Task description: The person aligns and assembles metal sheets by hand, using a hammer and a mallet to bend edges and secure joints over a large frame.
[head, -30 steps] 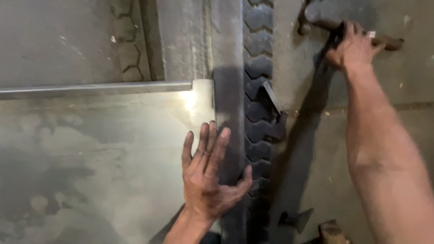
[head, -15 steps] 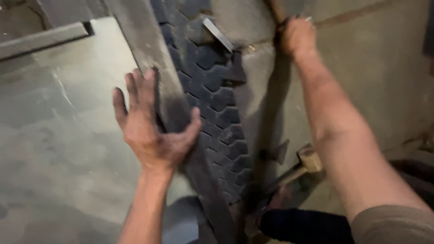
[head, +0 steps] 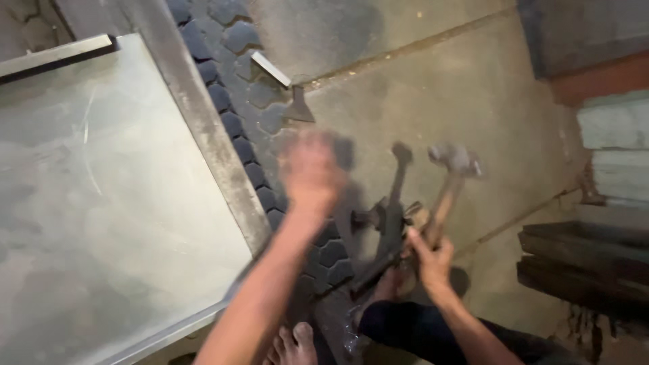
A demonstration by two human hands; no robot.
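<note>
Hammer (head: 451, 181) clenched in right grip (head: 427, 255); left grip (head: 309, 170) released, blurred; clamp (head: 387, 226) beside.

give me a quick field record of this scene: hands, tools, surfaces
left hand: left hand raised and blurred, open, holding nothing, above the black hexagon-patterned rubber strip
right hand: right hand gripping the wooden handle of a metal-headed hammer
beside it: dark metal clamp-like tool lying on the grey concrete floor
on the strip: small grey metal wedge piece
left side: flat grey metal sheet with raised edge
far right: stacked dark planks
bottom: bare toes
</note>
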